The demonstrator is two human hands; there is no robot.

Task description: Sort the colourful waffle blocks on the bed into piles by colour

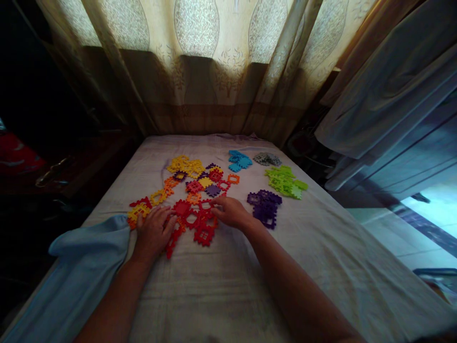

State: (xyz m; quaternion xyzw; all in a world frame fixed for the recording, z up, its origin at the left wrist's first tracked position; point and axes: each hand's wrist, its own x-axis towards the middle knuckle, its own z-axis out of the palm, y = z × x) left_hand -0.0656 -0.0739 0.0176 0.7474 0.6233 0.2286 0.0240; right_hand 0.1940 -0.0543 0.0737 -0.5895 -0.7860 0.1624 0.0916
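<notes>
My left hand (155, 232) lies with fingers spread at the left edge of the red interlocking pieces (192, 218), beside a small yellow and orange group (138, 214). The fingertips of my right hand (228, 211) are drawn together at the right side of the red pieces; whether they hold one is too small to tell. Just beyond the hands is a mixed cluster with a yellow square (205, 182), a purple piece (213, 190) and orange pieces. A yellow pile (185, 166) sits behind it.
Farther right on the sheet-covered surface (207, 295) are piles of dark purple (264, 207), lime green (284, 181), blue (239, 161) and grey pieces (267, 159). A light blue cloth (89, 262) lies at the left edge. Curtains (214, 90) hang behind.
</notes>
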